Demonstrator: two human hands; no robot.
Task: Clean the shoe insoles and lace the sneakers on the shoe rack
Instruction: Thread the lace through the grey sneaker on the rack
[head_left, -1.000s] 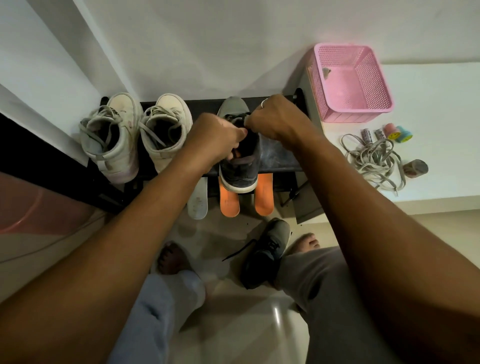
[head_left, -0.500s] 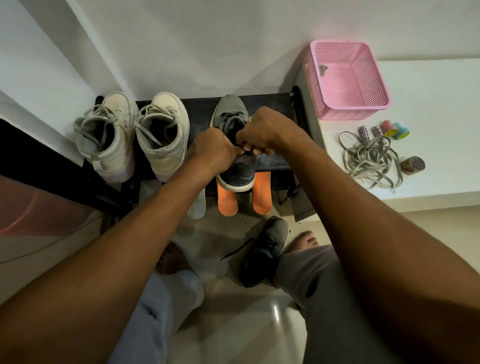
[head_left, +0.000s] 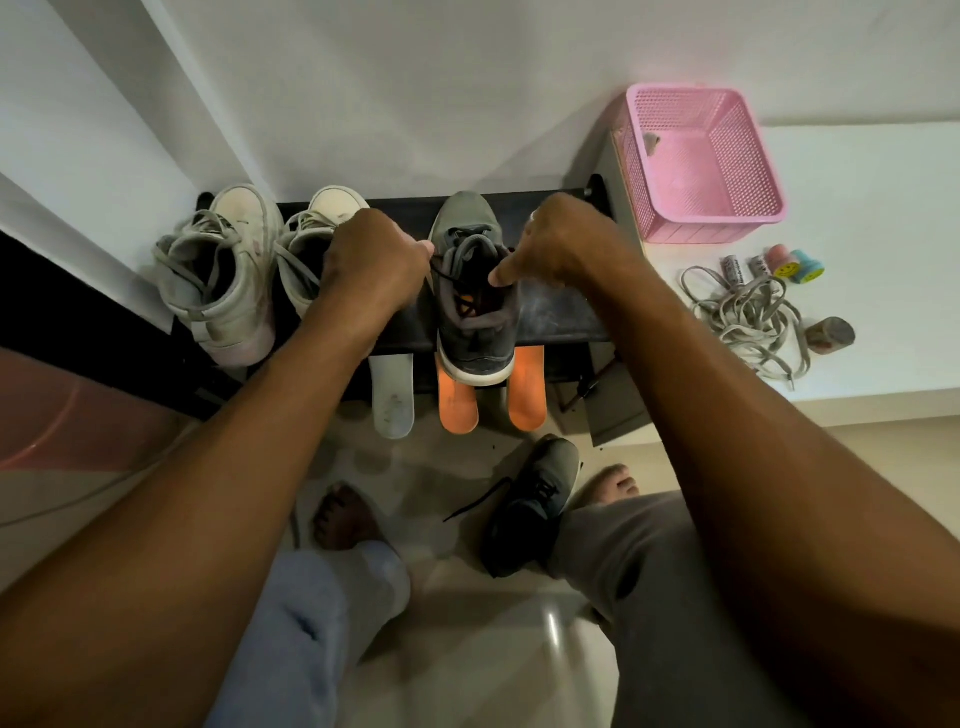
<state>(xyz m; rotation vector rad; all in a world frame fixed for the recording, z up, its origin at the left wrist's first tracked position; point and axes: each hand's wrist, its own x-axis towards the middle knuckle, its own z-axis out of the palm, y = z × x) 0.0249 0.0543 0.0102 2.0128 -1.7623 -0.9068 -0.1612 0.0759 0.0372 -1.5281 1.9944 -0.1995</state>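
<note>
A grey sneaker (head_left: 475, 332) with dark laces stands on the black shoe rack (head_left: 561, 312), toe toward the wall. My left hand (head_left: 371, 260) is closed at its left side, pinching a dark lace end. My right hand (head_left: 558, 244) is at its right side, fingers curled on the other lace, index finger pointing at the tongue. Two white high-top sneakers (head_left: 223, 280) (head_left: 311, 244) sit on the rack's left part. Two orange insoles (head_left: 457, 408) (head_left: 527, 389) and a white insole (head_left: 393, 397) lean below the rack. The second grey sneaker (head_left: 530, 506) lies on the floor.
A pink plastic basket (head_left: 701, 161) stands on a white ledge at the right. Beside it lie a heap of grey laces (head_left: 748, 317), small colourful rolls (head_left: 789, 262) and a small round container (head_left: 831, 335). My bare feet (head_left: 343, 519) are on the tiled floor.
My hands were together over the sneaker's tongue. They have now moved apart to either side, drawing the dark lace ends outward.
</note>
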